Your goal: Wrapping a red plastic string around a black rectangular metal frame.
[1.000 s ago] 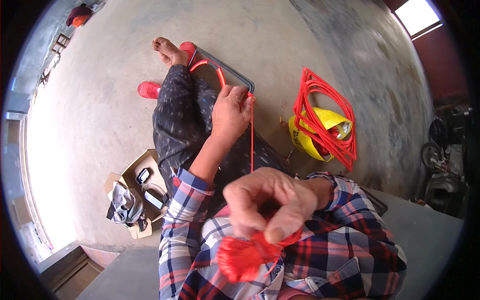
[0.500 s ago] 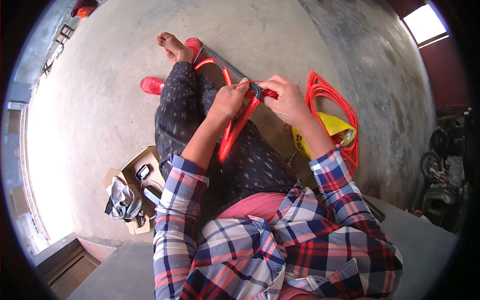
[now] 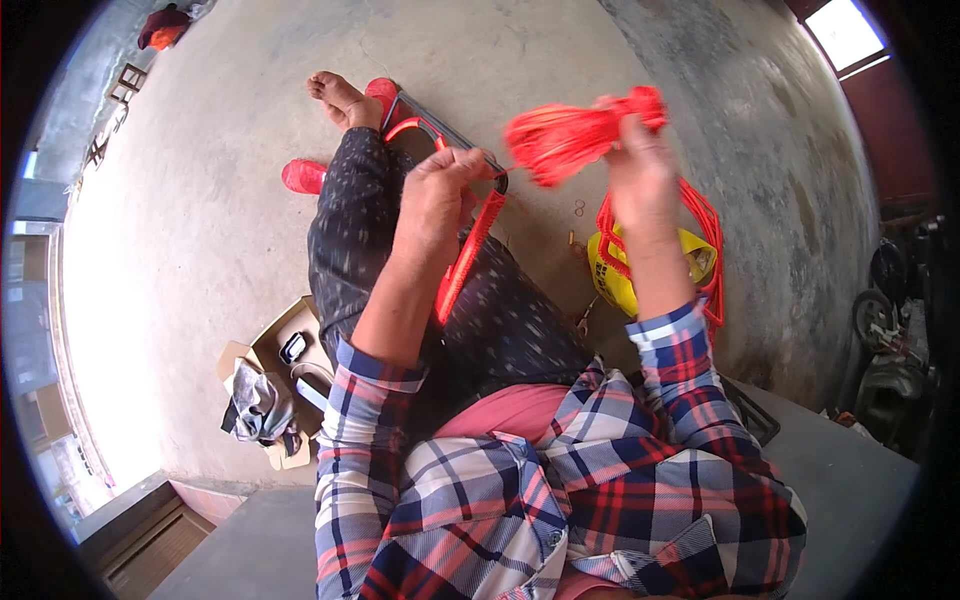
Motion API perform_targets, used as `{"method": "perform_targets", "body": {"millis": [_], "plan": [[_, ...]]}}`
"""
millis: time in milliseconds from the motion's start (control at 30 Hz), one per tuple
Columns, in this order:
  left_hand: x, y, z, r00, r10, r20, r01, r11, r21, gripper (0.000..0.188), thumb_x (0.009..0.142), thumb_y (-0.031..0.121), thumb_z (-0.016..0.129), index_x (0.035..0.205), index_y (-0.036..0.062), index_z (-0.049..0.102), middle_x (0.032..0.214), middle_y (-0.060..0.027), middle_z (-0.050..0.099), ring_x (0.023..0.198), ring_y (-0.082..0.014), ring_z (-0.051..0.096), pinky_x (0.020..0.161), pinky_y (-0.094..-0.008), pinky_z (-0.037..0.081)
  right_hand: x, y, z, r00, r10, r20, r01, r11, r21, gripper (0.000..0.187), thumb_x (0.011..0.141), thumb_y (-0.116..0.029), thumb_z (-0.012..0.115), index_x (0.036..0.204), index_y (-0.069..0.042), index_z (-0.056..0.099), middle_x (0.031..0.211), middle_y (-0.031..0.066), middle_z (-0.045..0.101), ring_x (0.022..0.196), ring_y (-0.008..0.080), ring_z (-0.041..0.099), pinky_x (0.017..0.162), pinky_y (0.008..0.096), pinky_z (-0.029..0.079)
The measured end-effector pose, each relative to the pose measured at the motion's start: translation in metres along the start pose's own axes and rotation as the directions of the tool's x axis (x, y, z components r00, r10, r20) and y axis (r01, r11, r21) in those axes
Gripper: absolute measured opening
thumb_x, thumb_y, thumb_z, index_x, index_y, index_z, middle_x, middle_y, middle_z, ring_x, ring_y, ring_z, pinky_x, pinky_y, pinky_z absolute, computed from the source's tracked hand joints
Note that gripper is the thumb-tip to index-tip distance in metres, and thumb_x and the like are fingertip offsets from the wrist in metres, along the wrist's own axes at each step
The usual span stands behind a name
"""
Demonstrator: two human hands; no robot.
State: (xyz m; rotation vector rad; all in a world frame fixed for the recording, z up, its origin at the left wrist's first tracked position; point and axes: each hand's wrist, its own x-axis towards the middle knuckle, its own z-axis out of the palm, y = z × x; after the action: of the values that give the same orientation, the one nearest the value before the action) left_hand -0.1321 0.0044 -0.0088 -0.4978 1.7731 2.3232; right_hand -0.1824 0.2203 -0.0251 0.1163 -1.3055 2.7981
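Two bare hands at a partly wrapped frame, the right one gripping a bundle of red cord.
From left to right: an open cardboard box (image 3: pixel 294 312) stands on the floor (image 3: pixel 190 250) with a crumpled grey cloth (image 3: pixel 262 402) at its near side; a red slipper (image 3: pixel 303 177) lies beyond it, beside the patterned trouser leg (image 3: pixel 345 220). The left hand (image 3: pixel 437 195) has its fingers closed on the frame (image 3: pixel 468 255) near a corner; dark grey bar shows on the far side, red wrapping on the near one. To the right, well apart from the trousers, the bundle (image 3: pixel 560 142) is gripped between the fingers of the right hand (image 3: pixel 645 180), its loose end pointing left. A yellow bag (image 3: pixel 612 280) and red loops (image 3: pixel 713 235) lie beyond the right forearm.
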Motion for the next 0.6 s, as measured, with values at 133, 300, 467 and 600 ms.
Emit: {"method": "perform_targets", "body": {"millis": [133, 300, 467, 600], "plan": [[0.003, -0.018, 0.002, 0.997, -0.047, -0.055, 0.051, 0.997, 0.06, 0.031, 0.099, 0.031, 0.045, 0.082, 0.0101, 0.059, 0.074, -0.0009, 0.058, 0.058, -0.0115, 0.048, 0.054, -0.0267, 0.039, -0.003, -0.058, -0.036, 0.994, 0.074, -0.076, -0.053, 0.967, 0.251, 0.028, 0.098, -0.031, 0.053, 0.112, -0.008, 0.059, 0.103, 0.0079, 0.066, 0.1, 0.0196, 0.06, 0.096, 0.0465, 0.045], [0.004, -0.017, 0.0, 0.976, -0.214, 0.044, 0.219, 0.953, -0.21, 0.043, 0.101, 0.043, 0.038, 0.077, 0.0103, 0.052, 0.072, -0.0081, 0.059, 0.064, -0.0214, 0.061, 0.057, -0.0312, 0.045, -0.065, -0.072, -0.085, 0.947, 0.297, 0.12, -0.32, 0.854, 0.411, 0.03, 0.096, -0.039, 0.053, 0.102, -0.01, 0.056, 0.056, -0.0037, 0.037, 0.048, 0.0119, 0.04, 0.055, 0.0312, 0.043], [0.0, -0.016, 0.005, 0.966, -0.257, -0.013, 0.246, 0.938, -0.245, 0.046, 0.101, 0.044, 0.035, 0.08, 0.0068, 0.05, 0.072, -0.0112, 0.059, 0.06, -0.0257, 0.064, 0.052, -0.0321, 0.049, -0.155, -0.034, -0.115, 0.785, 0.608, 0.124, -0.613, 0.79, 0.004, 0.03, 0.096, -0.038, 0.054, 0.098, -0.009, 0.054, 0.053, -0.004, 0.039, 0.042, 0.0094, 0.035, 0.041, 0.0261, 0.028], [-0.006, -0.018, -0.005, 0.978, -0.205, 0.031, 0.205, 0.935, -0.29, 0.048, 0.102, 0.047, 0.034, 0.08, 0.0071, 0.051, 0.078, -0.0151, 0.062, 0.068, -0.0267, 0.064, 0.055, -0.033, 0.048, -0.139, -0.012, -0.225, 0.804, 0.468, -0.366, -0.368, 0.876, 0.312, 0.029, 0.098, -0.036, 0.051, 0.082, -0.013, 0.051, 0.053, -0.0056, 0.037, 0.041, 0.0087, 0.034, 0.04, 0.0242, 0.03]]}}
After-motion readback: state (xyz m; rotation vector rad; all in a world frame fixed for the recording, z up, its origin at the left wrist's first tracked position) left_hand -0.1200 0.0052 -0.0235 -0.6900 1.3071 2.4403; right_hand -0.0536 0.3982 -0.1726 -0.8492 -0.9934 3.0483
